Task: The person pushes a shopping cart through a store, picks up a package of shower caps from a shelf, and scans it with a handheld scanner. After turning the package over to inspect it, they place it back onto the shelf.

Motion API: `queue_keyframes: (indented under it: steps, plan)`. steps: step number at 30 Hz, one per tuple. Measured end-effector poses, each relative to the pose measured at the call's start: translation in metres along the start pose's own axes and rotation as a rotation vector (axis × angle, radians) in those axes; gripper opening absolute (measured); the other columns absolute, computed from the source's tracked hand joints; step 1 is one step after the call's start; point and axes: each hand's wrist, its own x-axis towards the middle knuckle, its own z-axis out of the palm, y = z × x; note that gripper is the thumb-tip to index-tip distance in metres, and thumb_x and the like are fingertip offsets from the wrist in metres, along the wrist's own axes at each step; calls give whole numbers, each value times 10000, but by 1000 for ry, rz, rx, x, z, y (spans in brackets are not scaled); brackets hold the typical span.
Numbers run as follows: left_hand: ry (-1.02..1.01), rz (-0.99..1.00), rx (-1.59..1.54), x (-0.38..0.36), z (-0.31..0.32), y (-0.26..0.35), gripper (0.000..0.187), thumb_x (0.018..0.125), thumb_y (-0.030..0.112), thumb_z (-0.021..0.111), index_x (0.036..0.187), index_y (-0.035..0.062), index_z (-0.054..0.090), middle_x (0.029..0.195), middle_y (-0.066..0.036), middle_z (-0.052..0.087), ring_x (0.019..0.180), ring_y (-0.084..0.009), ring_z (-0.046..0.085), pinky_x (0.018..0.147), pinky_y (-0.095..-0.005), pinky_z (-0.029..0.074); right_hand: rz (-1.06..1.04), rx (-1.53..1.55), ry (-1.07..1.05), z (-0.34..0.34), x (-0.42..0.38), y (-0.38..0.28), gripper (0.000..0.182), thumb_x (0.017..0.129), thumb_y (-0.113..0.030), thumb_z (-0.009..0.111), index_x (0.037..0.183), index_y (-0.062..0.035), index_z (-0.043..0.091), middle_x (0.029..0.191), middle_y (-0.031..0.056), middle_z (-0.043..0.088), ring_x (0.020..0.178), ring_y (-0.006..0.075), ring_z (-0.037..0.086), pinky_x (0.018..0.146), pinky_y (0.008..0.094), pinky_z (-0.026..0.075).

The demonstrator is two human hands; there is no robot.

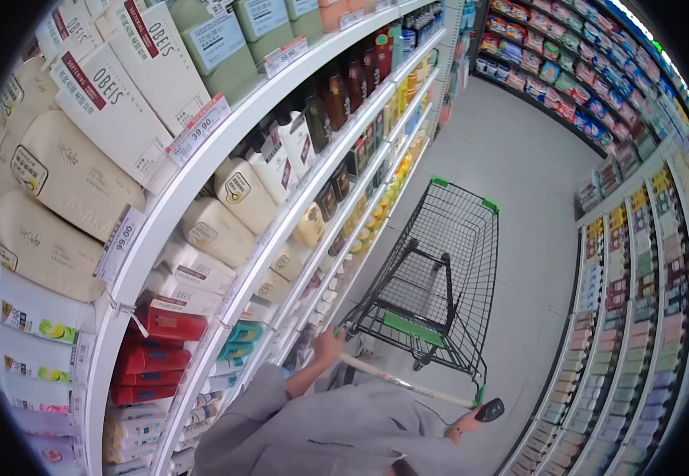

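A shopping cart with a dark wire basket and green corner pieces stands in front of me on the aisle floor. Its pale handle bar runs across just ahead of my grey clothing. My left hand is closed around the bar's left end, close to the shelves. At the right end is my right hand, its fingers curled by the bar. A black rounded object shows against the fingers of that hand; its kind cannot be made out.
Along my left runs a tall shelf of bottles and boxes with price tags, close to the cart. Another stocked shelf lines the right side. Packaged goods fill racks at the far end. Grey tile floor lies between.
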Motion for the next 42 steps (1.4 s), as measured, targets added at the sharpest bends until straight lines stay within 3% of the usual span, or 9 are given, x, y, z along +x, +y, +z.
queue_keyframes:
  steps: [5, 9, 12, 14, 16, 19, 24, 33, 42]
  plan:
    - [-143, 19, -26, 20, 9, 14, 299, 903, 346, 503, 989, 72, 584, 723, -207, 630, 731, -420, 615, 650, -510, 477, 62, -143, 72, 34, 41, -27, 406, 846, -279, 660, 1046, 70, 602, 957, 192, 656, 809, 293, 615, 738, 387, 475]
    - [-141, 59, -64, 40, 3, 29, 288, 906, 327, 492, 1044, 92, 585, 758, -220, 636, 749, -421, 617, 652, -507, 482, 26, -400, -66, 66, 53, -47, 410, 829, -310, 666, 1004, 57, 611, 893, 178, 668, 797, 289, 630, 725, 410, 467]
    - [-194, 7, -26, 57, 3, 43, 286, 905, 326, 494, 1042, 91, 582, 756, -225, 634, 747, -424, 617, 648, -511, 482, 104, -421, -94, 78, 59, -59, 403, 832, -326, 658, 965, 51, 610, 884, 195, 658, 802, 326, 625, 734, 429, 459]
    - [-203, 39, -37, 69, 6, 50, 285, 906, 331, 489, 1034, 91, 574, 747, -228, 632, 737, -431, 614, 641, -520, 479, -77, -416, -48, 88, 58, -60, 408, 830, -342, 658, 949, 44, 603, 888, 215, 646, 826, 373, 613, 739, 443, 455]
    - [-230, 28, -29, 82, 5, 62, 282, 906, 327, 486, 1034, 89, 565, 741, -233, 630, 726, -440, 611, 634, -530, 476, -23, -495, -73, 95, 55, -83, 424, 828, -349, 659, 967, 46, 596, 899, 225, 638, 842, 402, 599, 752, 456, 449]
    - [-238, 57, -45, 102, 22, 67, 266, 901, 324, 485, 1019, 95, 549, 737, -233, 628, 736, -449, 610, 636, -540, 471, 5, -555, -68, 110, 63, -94, 411, 820, -328, 672, 979, 43, 593, 893, 222, 638, 836, 393, 603, 753, 454, 451]
    - [-291, 109, -60, 143, 29, 88, 253, 890, 331, 487, 984, 100, 532, 735, -232, 626, 744, -453, 609, 639, -546, 468, -86, -447, -93, 136, 71, -119, 352, 801, -276, 689, 905, 46, 592, 799, 210, 637, 726, 383, 600, 677, 456, 454]
    - [-348, 57, -134, 211, 58, 132, 247, 872, 310, 513, 931, 72, 541, 786, -228, 628, 795, -448, 595, 680, -531, 457, -51, -463, -62, 196, 108, -152, 366, 785, -290, 693, 941, 24, 589, 860, 212, 636, 792, 392, 597, 710, 440, 454]
    - [-337, 33, -289, 278, 146, 137, 238, 858, 285, 544, 918, 55, 550, 788, -227, 615, 789, -429, 597, 689, -489, 450, -68, -402, -65, 280, 169, -183, 329, 781, -264, 701, 903, 22, 593, 857, 217, 632, 809, 392, 601, 717, 431, 457]
